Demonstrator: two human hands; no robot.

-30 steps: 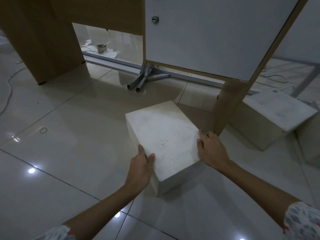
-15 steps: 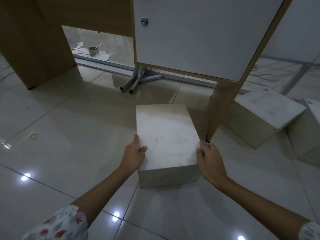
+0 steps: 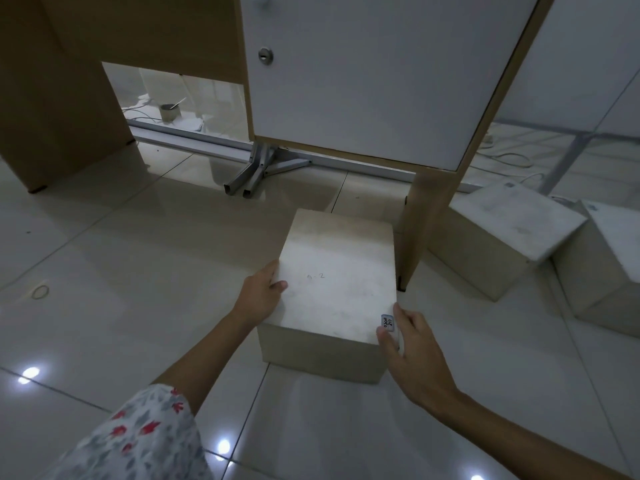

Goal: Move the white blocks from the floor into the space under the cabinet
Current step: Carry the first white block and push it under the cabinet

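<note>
A white block (image 3: 336,271) rests on the tiled floor just in front of the cabinet (image 3: 363,81), its far end near the gap under the white door. My left hand (image 3: 261,294) presses its left side with the thumb on top. My right hand (image 3: 412,355) holds its near right corner, beside a small label. The block's right side lies close to the cabinet's wooden leg (image 3: 415,233). Two more white blocks (image 3: 498,233) (image 3: 609,258) lie on the floor to the right of that leg.
A metal rail with angled feet (image 3: 256,174) runs along the floor under the cabinet. A wooden desk panel (image 3: 52,109) stands at the left. A rubber band (image 3: 41,292) lies on the tiles at left. Cables (image 3: 512,161) trail behind the right blocks.
The block has turned to line up with the cabinet and slid closer to its leg. My right hand has shifted from the block's right side to its near right corner.
</note>
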